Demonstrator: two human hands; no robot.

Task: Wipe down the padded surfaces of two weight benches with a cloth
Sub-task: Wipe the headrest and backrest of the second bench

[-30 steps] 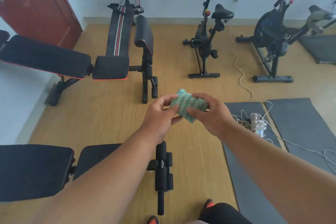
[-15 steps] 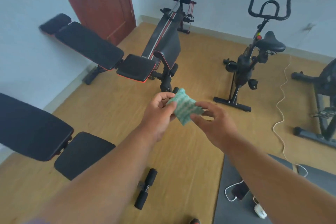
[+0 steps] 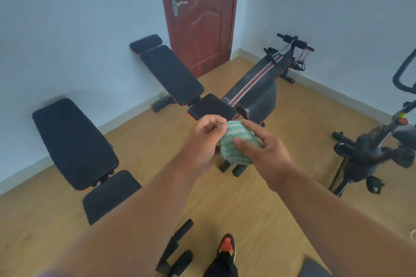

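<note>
Cloth (image 3: 236, 144) is bunched up btwn both my hands in mid-air, left hand (image 3: 203, 141) fingers pinching its edge, right hand (image 3: 265, 150) fingers curled on its front. Near bench (image 3: 74, 141) & far bench (image 3: 171, 74) lie well apart from it, pads not yet touched, so I judge wiping hasn't begun w/ both left to do.

Green cloth (image 3: 238, 144) btwn 2 hands, benches behind.

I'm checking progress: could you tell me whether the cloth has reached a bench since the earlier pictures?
No. The cloth remains between both hands, above the floor, touching neither bench.
</note>
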